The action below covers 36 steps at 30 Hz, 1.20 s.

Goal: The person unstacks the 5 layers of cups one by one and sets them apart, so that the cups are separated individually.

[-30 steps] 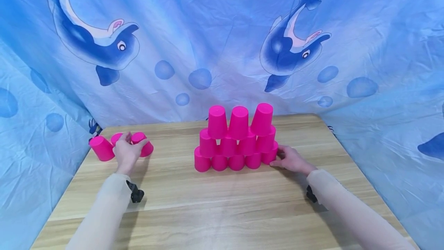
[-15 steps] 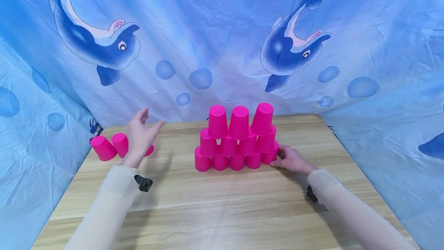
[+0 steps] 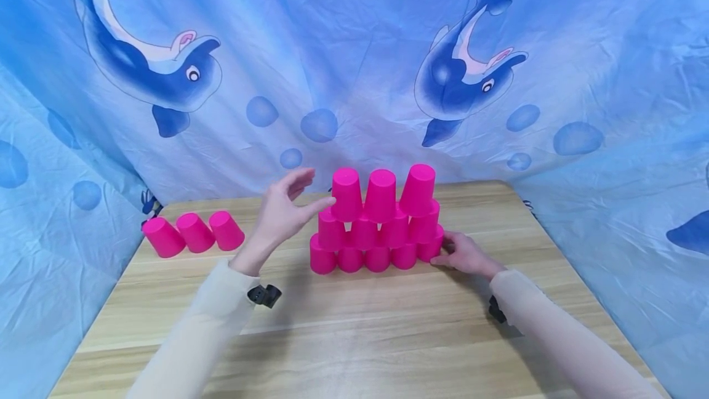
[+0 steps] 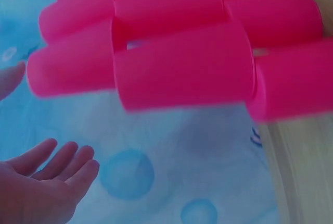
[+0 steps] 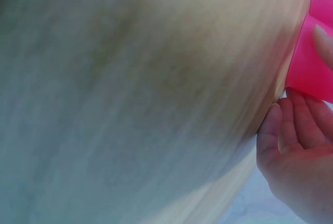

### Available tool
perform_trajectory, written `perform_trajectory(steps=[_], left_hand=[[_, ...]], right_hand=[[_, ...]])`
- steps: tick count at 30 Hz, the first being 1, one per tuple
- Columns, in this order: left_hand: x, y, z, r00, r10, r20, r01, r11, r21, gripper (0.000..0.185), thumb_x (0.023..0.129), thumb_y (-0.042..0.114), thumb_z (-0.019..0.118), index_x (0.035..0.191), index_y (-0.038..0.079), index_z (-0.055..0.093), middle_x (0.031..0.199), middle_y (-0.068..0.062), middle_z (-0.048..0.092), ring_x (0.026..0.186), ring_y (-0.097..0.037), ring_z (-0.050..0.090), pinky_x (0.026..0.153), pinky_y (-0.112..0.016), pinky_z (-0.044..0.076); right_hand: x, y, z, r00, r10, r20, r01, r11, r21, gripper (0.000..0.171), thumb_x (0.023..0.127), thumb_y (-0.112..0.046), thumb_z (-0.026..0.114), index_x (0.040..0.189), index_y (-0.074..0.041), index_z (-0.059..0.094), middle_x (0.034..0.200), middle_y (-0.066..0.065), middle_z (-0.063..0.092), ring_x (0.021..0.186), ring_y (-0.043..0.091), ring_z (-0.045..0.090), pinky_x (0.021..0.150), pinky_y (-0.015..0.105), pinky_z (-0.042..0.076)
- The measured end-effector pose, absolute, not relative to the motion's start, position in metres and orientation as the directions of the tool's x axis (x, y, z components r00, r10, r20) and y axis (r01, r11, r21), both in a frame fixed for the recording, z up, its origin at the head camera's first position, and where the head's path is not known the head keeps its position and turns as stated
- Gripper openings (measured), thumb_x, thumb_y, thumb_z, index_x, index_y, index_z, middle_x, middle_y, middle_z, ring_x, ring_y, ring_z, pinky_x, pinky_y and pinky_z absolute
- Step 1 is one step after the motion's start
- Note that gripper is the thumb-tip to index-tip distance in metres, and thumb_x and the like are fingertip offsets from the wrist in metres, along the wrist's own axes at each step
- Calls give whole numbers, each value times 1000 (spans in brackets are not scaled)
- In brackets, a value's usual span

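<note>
A pyramid of upturned pink cups stands in three rows on the wooden table. My left hand hovers open beside its left side, with the thumb tip close to the top-left cup. In the left wrist view the open palm lies below the blurred cups. My right hand rests on the table, its fingers and thumb touching the bottom-right cup. The right wrist view shows these fingers against that cup's rim.
Three more pink cups sit in a row near the table's back left corner. A blue dolphin-print cloth hangs behind and around the table. Bare wood lies between me and the pyramid.
My left hand has left the three loose cups, risen and moved right to the pyramid's left side, open. The right hand has stayed at the bottom-right cup.
</note>
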State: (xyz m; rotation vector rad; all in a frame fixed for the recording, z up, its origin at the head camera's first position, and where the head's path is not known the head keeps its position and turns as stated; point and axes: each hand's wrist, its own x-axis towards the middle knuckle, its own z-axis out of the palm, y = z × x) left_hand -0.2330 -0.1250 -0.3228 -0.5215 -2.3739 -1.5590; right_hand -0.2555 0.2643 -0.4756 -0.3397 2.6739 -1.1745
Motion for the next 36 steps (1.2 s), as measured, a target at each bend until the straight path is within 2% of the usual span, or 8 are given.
perform_trajectory(steps=[6, 16, 20, 26, 30, 36], left_hand=[[-234, -103, -328, -909, 176, 379, 417, 344, 841, 75, 74, 38, 82, 134, 6, 52, 127, -5, 58, 116, -19, 54, 98, -33, 42], [-238, -86, -331, -905, 131, 404, 423, 356, 833, 60, 76, 27, 82, 128, 7, 58, 112, -4, 65, 101, -18, 61, 92, -34, 48], [-238, -84, -332, -901, 126, 415, 431, 351, 831, 54, 78, 25, 81, 125, 8, 60, 109, -3, 66, 98, -18, 63, 90, -35, 49], [-233, -92, -328, -900, 101, 423, 434, 273, 858, 55, 79, 26, 80, 127, 8, 59, 110, -4, 65, 99, -20, 62, 91, -39, 48], [-230, -104, -325, -886, 68, 459, 461, 245, 853, 53, 79, 26, 80, 126, 9, 60, 109, -3, 66, 99, -19, 62, 90, -37, 49], [-202, -118, -302, -878, 30, 477, 467, 264, 844, 50, 82, 9, 76, 127, -2, 57, 110, -16, 64, 100, -29, 62, 89, -40, 49]], right_hand=[[-254, 264, -475, -951, -297, -83, -138, 650, -748, 67, 80, -20, 79, 136, -1, 48, 132, 18, 53, 120, 40, 48, 96, 52, 42], [-255, 265, -477, -953, -297, -65, -151, 647, -747, 65, 79, -20, 80, 134, -2, 51, 130, 16, 54, 119, 39, 50, 96, 51, 42], [-256, 265, -479, -951, -307, -47, -167, 634, -755, 62, 79, -19, 80, 132, -2, 53, 127, 15, 56, 118, 38, 51, 96, 51, 42], [-256, 264, -478, -949, -311, -51, -168, 637, -753, 63, 79, -20, 80, 133, -2, 52, 128, 16, 56, 118, 39, 50, 96, 52, 42], [-256, 264, -479, -950, -307, -53, -166, 641, -749, 66, 78, -20, 80, 134, -2, 51, 129, 15, 55, 118, 38, 51, 96, 51, 43], [-256, 264, -481, -951, -302, -59, -161, 653, -740, 68, 78, -24, 80, 135, -3, 50, 130, 16, 54, 119, 38, 50, 95, 51, 43]])
